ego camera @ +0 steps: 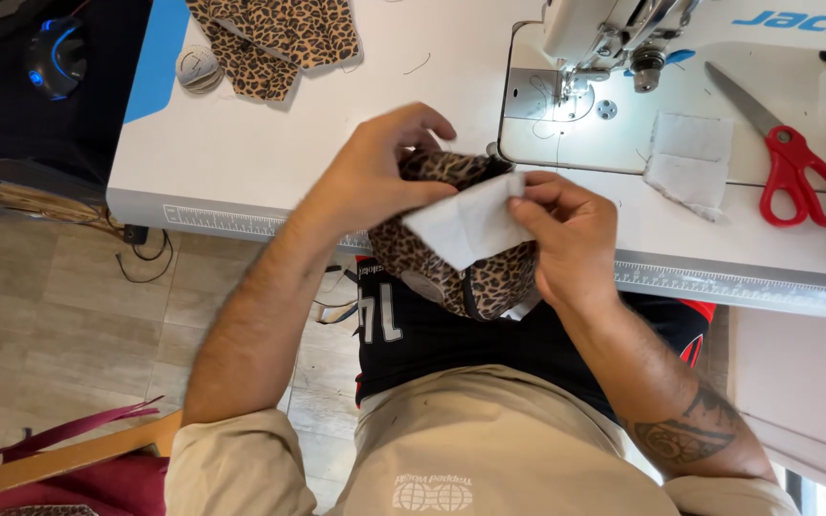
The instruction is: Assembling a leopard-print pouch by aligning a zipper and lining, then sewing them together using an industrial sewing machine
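Observation:
My left hand (380, 167) grips the top of a leopard-print fabric piece (451, 268) that hangs over the front edge of the white sewing table (241, 143). My right hand (566, 234) pinches a small white fabric patch (466, 225) against the leopard piece. Both hands meet just in front of the sewing machine's needle plate (566, 105).
A white sewing machine (681, 29) stands at the back right. Red-handled scissors (791, 162) and a white fabric square (688, 158) lie right of it. More leopard-print pieces (274, 38) and a thread spool (199, 69) rest at the back left. Wooden floor lies to the left.

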